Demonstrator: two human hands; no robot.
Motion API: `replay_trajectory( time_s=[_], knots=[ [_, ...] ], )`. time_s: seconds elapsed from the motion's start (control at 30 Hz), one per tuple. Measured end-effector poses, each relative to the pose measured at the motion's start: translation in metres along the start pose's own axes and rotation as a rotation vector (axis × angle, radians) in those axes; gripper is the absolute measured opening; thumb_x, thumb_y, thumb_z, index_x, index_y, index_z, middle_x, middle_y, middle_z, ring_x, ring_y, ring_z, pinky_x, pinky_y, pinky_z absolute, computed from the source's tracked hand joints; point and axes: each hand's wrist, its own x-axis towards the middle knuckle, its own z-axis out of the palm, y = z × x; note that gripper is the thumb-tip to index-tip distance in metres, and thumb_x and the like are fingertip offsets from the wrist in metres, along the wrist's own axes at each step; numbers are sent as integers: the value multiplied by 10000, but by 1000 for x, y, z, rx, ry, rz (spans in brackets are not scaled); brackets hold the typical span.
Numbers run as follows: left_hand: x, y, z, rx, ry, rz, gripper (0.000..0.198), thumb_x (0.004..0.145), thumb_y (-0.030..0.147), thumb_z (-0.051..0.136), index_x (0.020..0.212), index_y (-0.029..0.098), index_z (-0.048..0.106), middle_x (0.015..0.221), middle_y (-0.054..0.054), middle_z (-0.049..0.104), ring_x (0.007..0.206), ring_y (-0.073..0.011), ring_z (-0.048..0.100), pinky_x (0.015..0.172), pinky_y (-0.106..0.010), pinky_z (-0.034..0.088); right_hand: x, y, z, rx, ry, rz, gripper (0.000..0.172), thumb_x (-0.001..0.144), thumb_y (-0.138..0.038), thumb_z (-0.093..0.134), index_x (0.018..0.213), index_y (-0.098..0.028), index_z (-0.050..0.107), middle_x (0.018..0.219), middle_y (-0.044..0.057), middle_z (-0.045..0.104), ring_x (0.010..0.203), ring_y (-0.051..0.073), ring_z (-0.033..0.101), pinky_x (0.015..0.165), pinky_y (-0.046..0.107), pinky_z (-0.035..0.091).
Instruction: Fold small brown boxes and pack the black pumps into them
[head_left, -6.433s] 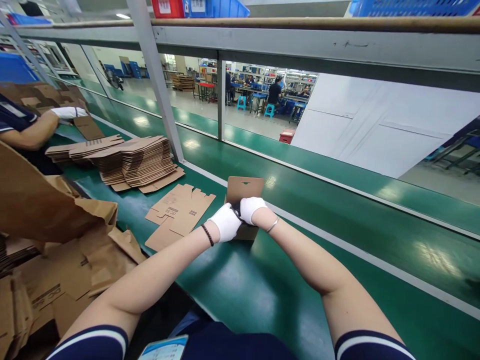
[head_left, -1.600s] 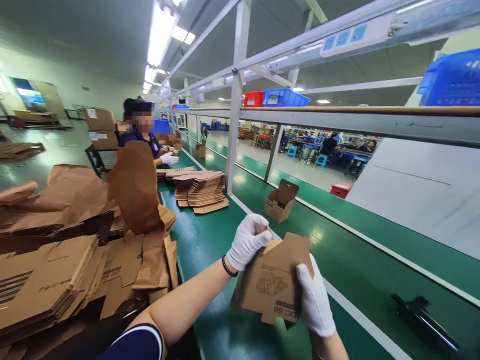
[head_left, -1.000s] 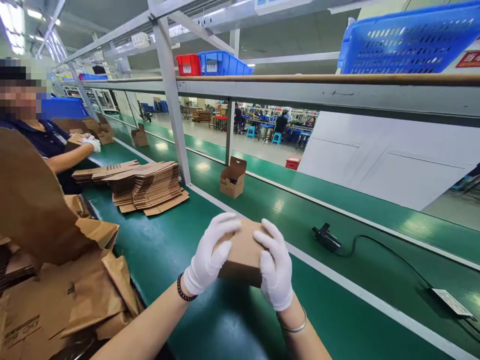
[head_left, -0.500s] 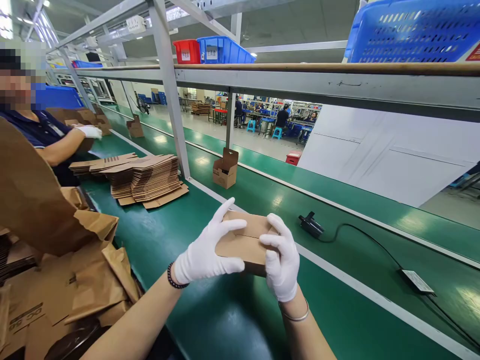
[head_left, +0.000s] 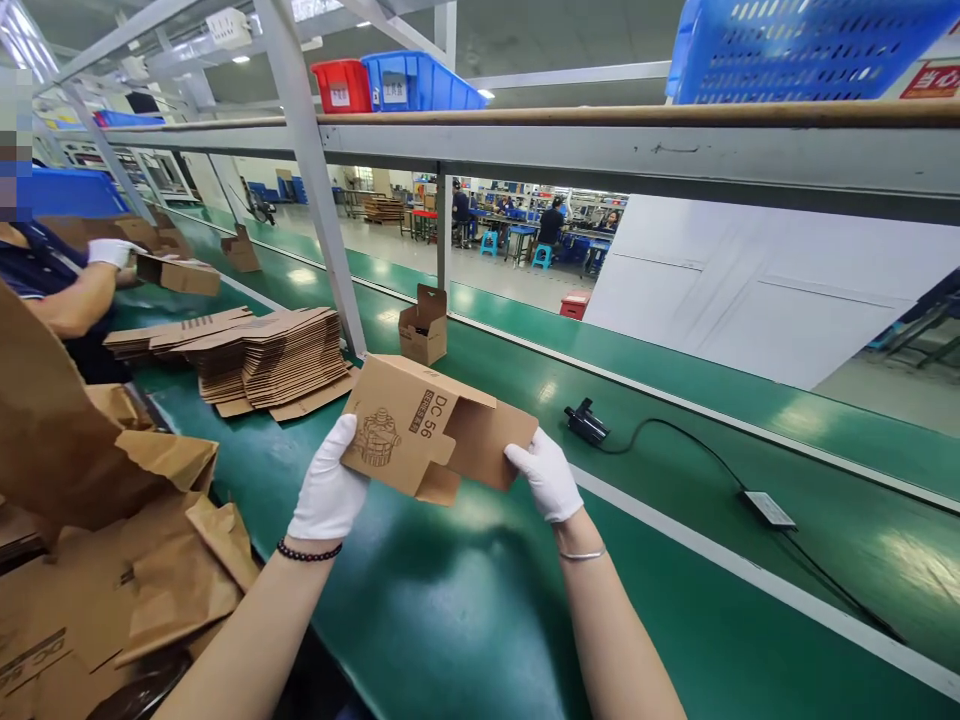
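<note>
A brown cardboard box [head_left: 397, 425] printed "DC 56" with a line drawing is held up over the green table [head_left: 450, 600], tilted, its right end open with flaps sticking out. My left hand [head_left: 332, 485], in a white glove, grips the box's closed left end. My right hand [head_left: 547, 474], also gloved, pinches the long end flap between thumb and fingers. Beyond the box stands another small carton [head_left: 424, 330] with its lid up. Left of it lies a stack of flattened cartons [head_left: 277, 355].
A black plug adapter [head_left: 587, 422] with a cable and inline block [head_left: 769, 510] lies on the belt at right. Brown packing paper [head_left: 172, 570] covers cartons at near left. A co-worker's gloved hand [head_left: 112, 252] holds a box at far left. A shelf beam [head_left: 525, 145] crosses overhead.
The box has turned so its printed side and open end show. My hands have moved apart, the right now on the end flap. The co-worker's box has come into view.
</note>
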Motion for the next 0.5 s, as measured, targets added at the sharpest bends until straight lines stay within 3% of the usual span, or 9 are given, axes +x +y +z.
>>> replay_trajectory(
  time_s=[0.1, 0.23, 0.3, 0.4, 0.5],
  knots=[
    [-2, -1, 0, 8, 9, -17, 398, 773, 423, 736, 1126, 242, 715, 1079, -17, 758, 1034, -243, 701, 825, -300, 625, -2, -4, -2, -184, 92, -12, 440, 666, -294, 614, 1087, -171, 631, 1073, 69, 732, 982, 264, 665, 894, 394, 537],
    [-3, -2, -2, -20, 89, -88, 237, 849, 348, 655, 1053, 260, 737, 1047, 0, 763, 904, -183, 720, 666, -217, 625, -6, -16, -12, -187, -168, 121, 405, 654, -354, 685, 1018, -177, 658, 921, 27, 727, 808, 220, 652, 720, 333, 540],
    [-3, -4, -4, -28, 105, -138, 224, 870, 334, 625, 1048, 257, 737, 1068, -4, 758, 899, -181, 720, 657, -227, 626, -9, -24, -25, -249, -223, 166, 359, 626, -383, 730, 916, -182, 665, 825, 7, 705, 748, 205, 631, 681, 319, 522],
    [1, -10, -5, -26, 48, -147, 304, 868, 373, 638, 1144, 260, 701, 1149, -11, 739, 1024, -203, 699, 757, -264, 628, -13, -34, -58, -563, -7, 166, 243, 647, -410, 715, 733, -198, 632, 726, 13, 665, 726, 216, 613, 717, 364, 512],
    [6, -23, -2, -43, 46, -84, 376, 862, 421, 648, 1205, 268, 664, 1195, -10, 725, 1143, -224, 655, 892, -313, 600, -20, -42, -95, -939, 361, 123, 252, 692, -456, 669, 729, -206, 673, 955, 122, 697, 960, 338, 614, 863, 531, 476]
  ],
)
